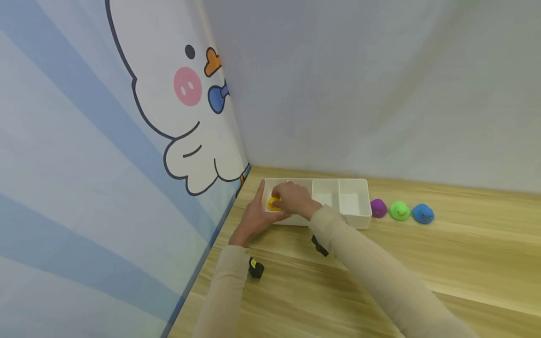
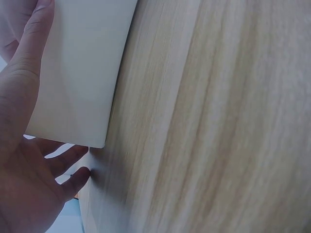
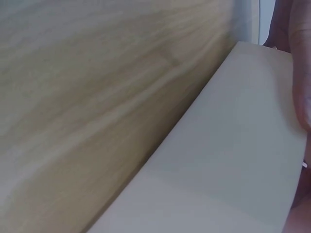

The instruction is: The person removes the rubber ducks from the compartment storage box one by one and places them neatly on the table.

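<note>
A white divided box (image 1: 357, 221) lies lengthwise near the back of the wooden table. My left hand (image 1: 256, 218) holds its left end, thumb along the front wall and the other fingers round the end wall; the left wrist view shows the thumb (image 2: 30, 51) on the box. Inside the leftmost compartment, my right hand (image 1: 294, 199) pinches a yellow toy duck (image 1: 272, 205), which its fingers partly cover. The right wrist view mostly takes in the box's front wall (image 3: 209, 160), with fingers at its right edge.
Purple (image 1: 378, 208), green (image 1: 399, 211) and blue toy ducks (image 1: 423, 213) stand in a row right of the box. A grey curtain (image 1: 380, 94) hangs behind the table, and a printed cloth (image 1: 127, 188) borders it on the left. Dark wrist gear (image 1: 256, 269) shows by the left sleeve.
</note>
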{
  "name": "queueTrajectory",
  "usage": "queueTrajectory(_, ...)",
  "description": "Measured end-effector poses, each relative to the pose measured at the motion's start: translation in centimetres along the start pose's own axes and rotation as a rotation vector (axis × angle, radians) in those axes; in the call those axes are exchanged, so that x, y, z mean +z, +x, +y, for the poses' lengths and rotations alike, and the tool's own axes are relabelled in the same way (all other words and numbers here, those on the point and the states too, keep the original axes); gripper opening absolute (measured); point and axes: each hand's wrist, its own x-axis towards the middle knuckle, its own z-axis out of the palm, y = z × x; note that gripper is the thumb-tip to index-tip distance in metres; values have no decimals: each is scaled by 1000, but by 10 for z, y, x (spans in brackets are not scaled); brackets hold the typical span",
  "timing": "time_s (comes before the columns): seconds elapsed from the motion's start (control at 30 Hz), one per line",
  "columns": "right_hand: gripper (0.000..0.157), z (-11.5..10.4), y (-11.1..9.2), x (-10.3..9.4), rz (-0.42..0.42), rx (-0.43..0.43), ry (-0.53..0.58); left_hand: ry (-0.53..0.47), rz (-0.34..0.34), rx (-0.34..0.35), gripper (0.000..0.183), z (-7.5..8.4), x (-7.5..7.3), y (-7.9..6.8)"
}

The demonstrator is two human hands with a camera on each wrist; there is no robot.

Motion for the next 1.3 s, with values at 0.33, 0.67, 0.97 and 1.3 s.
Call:
queueTrajectory(0.33,29,4,-10,-5,51,-87,0,-4,-5,-14,128,2,0,-1)
queueTrajectory(0.67,34,7,-19,-5,113,-118,1,-28,-15,-25,128,2,0,-1)
queueTrajectory(0.97,36,5,-26,-7,176,-155,9,-26,-25,-31,131,2,0,-2)
queueTrajectory(1.3,39,8,-41,-17,216,-131,-7,-44,-5,-35,132,1,2,0)
